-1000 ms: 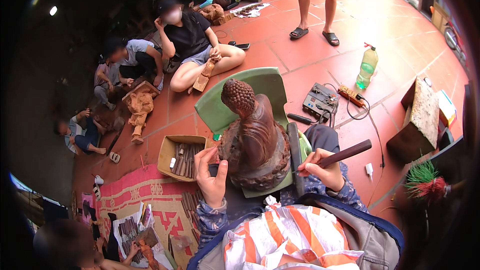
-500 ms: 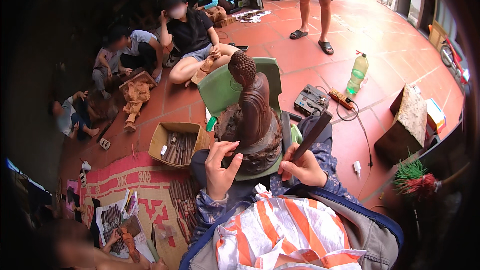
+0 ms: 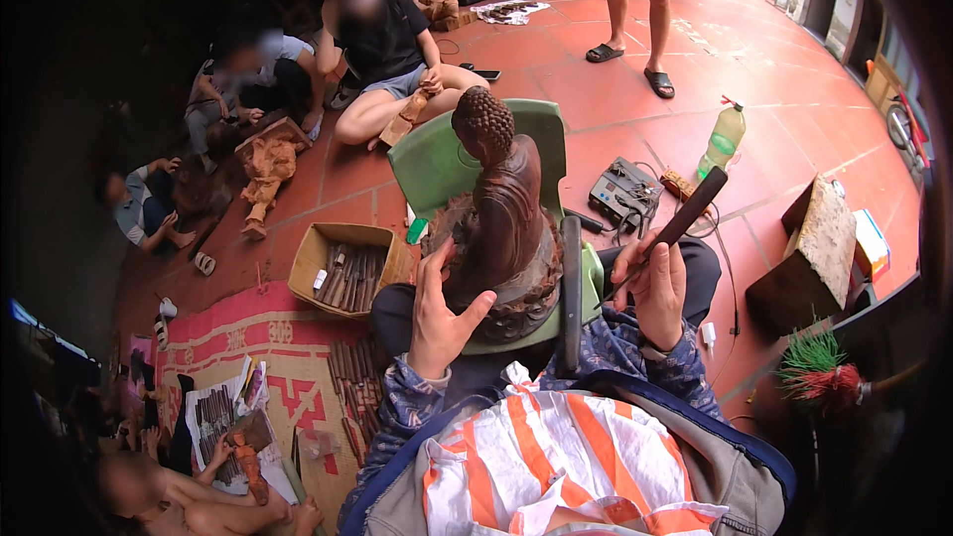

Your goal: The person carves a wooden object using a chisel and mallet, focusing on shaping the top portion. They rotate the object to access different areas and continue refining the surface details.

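Note:
A dark brown wooden statue of a seated figure with tightly curled hair [image 3: 508, 189] stands upright on a green plastic chair [image 3: 541, 124] in front of me. My left hand [image 3: 444, 323] is open at the lower left of the statue, thumb and fingers spread; I cannot tell if its fingertips touch the carved base. To the right of the statue, my right hand [image 3: 652, 288] grips a chisel with a thick dark handle [image 3: 690, 206]. The handle points up and away to the right, and the thin blade slants down toward the chair, apart from the statue.
A cardboard box of chisels [image 3: 355, 273] sits left of the chair, and more chisels [image 3: 359, 387] lie on a patterned mat [image 3: 248, 333]. A grey electrical device [image 3: 625, 194], a green bottle [image 3: 723, 139] and a brush [image 3: 824, 377] are rightward. Several people sit leftward; one stands ahead.
My right hand has moved right, away from the statue, carrying the chisel and opening some fingers. My left hand's thumb and fingers have spread wider. The view has shifted slightly.

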Available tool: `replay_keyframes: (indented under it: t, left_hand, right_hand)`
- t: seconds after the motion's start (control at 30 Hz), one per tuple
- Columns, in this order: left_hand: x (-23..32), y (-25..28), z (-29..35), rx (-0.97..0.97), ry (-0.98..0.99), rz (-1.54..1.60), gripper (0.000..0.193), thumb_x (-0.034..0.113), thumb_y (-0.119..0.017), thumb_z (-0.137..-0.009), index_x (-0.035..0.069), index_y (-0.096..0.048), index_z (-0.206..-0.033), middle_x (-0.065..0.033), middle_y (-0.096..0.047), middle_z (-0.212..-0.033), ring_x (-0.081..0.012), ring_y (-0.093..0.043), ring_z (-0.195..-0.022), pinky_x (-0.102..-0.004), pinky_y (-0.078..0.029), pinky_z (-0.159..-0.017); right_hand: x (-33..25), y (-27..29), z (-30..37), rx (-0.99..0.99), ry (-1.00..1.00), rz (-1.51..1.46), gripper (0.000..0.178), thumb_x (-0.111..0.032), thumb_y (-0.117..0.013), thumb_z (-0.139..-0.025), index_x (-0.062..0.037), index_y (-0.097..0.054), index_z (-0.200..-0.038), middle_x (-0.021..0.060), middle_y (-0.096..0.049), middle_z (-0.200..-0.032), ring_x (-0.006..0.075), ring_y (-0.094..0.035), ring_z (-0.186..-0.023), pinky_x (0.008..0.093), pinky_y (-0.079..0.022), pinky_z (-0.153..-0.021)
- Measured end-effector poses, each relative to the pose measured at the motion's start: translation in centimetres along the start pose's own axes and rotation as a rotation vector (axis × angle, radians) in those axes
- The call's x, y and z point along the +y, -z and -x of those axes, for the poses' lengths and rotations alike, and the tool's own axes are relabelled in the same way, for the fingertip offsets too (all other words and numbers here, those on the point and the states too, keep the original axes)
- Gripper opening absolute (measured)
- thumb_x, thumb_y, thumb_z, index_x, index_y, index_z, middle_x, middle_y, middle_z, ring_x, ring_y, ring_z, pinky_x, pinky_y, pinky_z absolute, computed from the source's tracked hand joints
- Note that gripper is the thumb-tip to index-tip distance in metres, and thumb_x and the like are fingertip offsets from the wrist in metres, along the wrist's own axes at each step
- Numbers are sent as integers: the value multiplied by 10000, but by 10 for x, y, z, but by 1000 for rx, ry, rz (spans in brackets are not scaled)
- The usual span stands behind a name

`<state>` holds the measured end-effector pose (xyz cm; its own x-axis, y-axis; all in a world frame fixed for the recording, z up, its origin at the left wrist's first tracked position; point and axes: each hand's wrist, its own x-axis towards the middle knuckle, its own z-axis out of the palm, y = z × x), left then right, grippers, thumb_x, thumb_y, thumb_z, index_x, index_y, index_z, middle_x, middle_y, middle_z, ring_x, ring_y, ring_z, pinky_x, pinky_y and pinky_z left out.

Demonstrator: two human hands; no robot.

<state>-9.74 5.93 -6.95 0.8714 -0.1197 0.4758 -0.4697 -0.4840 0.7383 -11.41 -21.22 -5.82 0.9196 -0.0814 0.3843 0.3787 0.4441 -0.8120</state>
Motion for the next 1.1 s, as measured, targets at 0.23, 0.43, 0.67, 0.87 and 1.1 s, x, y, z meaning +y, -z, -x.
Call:
replay_keyframes:
  t: [0.23, 0.43, 0.67, 0.87, 1.1]
  left_hand:
    - [7, 1, -38, -10, -31, 232, 1101, 419, -815, -709, -5, -138, -1467, -233, -349, -1397, -335, -377, -1307, -455, -308, -1088]
    - [27, 4, -75, -20, -126, 277, 1214, 391, -858, -662, 21, -42, -1482, -247, -268, -1449, -346, -309, -1353, -469, -256, -1107]
    - [28, -8, -106, -45, -175, 323, 1196, 225, -849, -685, 7, 21, -1476, -241, -239, -1451, -333, -313, -1350, -458, -260, -1113]
    - [25, -15, -109, -46, -164, 371, 1181, 186, -830, -696, 3, 40, -1473, -236, -234, -1444, -330, -328, -1341, -443, -270, -1112]
    - [26, -12, -116, -41, -183, 442, 1197, 267, -851, -684, 22, 13, -1476, -237, -250, -1435, -332, -362, -1314, -456, -290, -1099]
  right_hand:
    - [3, 11, -26, 39, 108, -4, 291, -295, -447, -1001, -21, -361, -1051, 167, -602, -855, 237, -682, -679, 278, -583, -582]
    - [9, 11, -58, -12, 121, -89, 333, -326, -472, -988, -27, -346, -1064, 241, -634, -844, 259, -679, -676, 311, -589, -605]
    - [5, -8, -92, -36, 164, -39, 399, -376, -527, -957, -24, -353, -1029, 278, -647, -825, 296, -685, -673, 349, -599, -630]
    - [-2, -36, -114, -36, 285, 12, 465, -418, -578, -920, -14, -368, -1015, 261, -645, -814, 273, -676, -624, 306, -581, -586]
    - [3, -34, -124, -242, 472, 9, 357, -8, -736, -783, 7, -432, -970, 361, -629, -927, 378, -693, -818, 415, -591, -672]
